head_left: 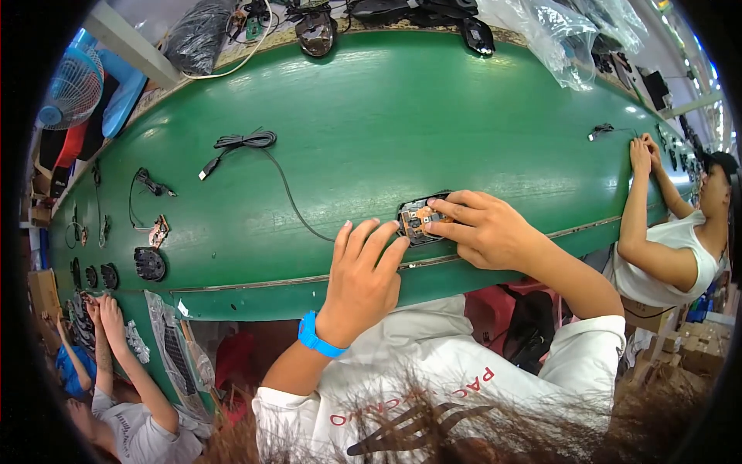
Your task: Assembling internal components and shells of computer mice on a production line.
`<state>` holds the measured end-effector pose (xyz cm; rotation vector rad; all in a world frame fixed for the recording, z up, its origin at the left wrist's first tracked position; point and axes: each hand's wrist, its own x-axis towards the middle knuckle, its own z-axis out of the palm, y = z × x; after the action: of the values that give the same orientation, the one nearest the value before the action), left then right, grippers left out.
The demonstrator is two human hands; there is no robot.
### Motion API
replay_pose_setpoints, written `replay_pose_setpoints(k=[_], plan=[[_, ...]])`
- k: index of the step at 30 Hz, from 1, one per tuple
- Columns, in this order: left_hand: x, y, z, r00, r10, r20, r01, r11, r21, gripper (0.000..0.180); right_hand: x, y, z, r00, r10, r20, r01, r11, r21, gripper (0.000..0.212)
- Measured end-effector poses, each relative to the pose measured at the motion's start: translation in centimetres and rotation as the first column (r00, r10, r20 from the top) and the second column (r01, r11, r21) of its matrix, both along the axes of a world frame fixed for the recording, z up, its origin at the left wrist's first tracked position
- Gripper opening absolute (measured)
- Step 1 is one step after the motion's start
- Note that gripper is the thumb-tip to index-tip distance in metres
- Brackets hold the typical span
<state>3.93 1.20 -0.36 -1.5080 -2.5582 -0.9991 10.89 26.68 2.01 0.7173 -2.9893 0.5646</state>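
Note:
On the green belt in front of me lies an open computer mouse base [404, 213], black, with a brown circuit board [417, 222] set in it. My right hand [488, 232] grips its right side, fingertips pressing on the board; the thumb is mostly hidden. My left hand [365, 267], with a blue wristband [318, 337], has its fingers stretched and apart, the index tip touching the left edge of the base. A black cable [287, 185] runs from behind my left fingers to a tied coil [246, 140] with a USB plug [207, 171].
To the left lie another mouse base [150, 264], a small board [158, 232] and cables. Mouse shells [315, 35] and plastic bags [560, 46] line the far ledge. Co-workers sit on both sides, one person's hands [643, 153] on the belt at right. A fan [73, 89] stands far left.

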Motion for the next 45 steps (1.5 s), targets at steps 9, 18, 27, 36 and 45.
replay_pose_setpoints(k=[9,18,27,36,45], plan=[[-2.8,2.4,0.5,0.96,-0.256,-0.111,0.238,0.958,-0.158,0.053,1.2,0.5,-1.5,0.994,-0.073,-0.083,0.063,0.992,-0.112,0.051],[-4.1,3.4,0.7,0.922,-0.364,-0.134,0.331,0.918,-0.221,0.052,2.4,1.9,-1.8,0.973,-0.11,-0.204,0.088,0.989,-0.116,0.045],[-4.2,3.4,-0.4,0.922,-0.362,-0.137,0.338,0.926,-0.171,0.07,1.8,1.6,-1.2,0.965,-0.148,-0.214,0.131,0.987,-0.092,0.048],[-3.9,3.6,-0.4,0.928,-0.353,-0.12,0.336,0.931,-0.14,0.063,1.8,0.4,-0.7,0.963,-0.196,-0.185,0.158,0.966,-0.203,0.043],[-3.9,4.0,-0.5,0.925,-0.354,-0.142,0.337,0.933,-0.128,0.061,1.9,0.4,-0.7,0.975,-0.166,-0.15,0.133,0.969,-0.21,0.041]])
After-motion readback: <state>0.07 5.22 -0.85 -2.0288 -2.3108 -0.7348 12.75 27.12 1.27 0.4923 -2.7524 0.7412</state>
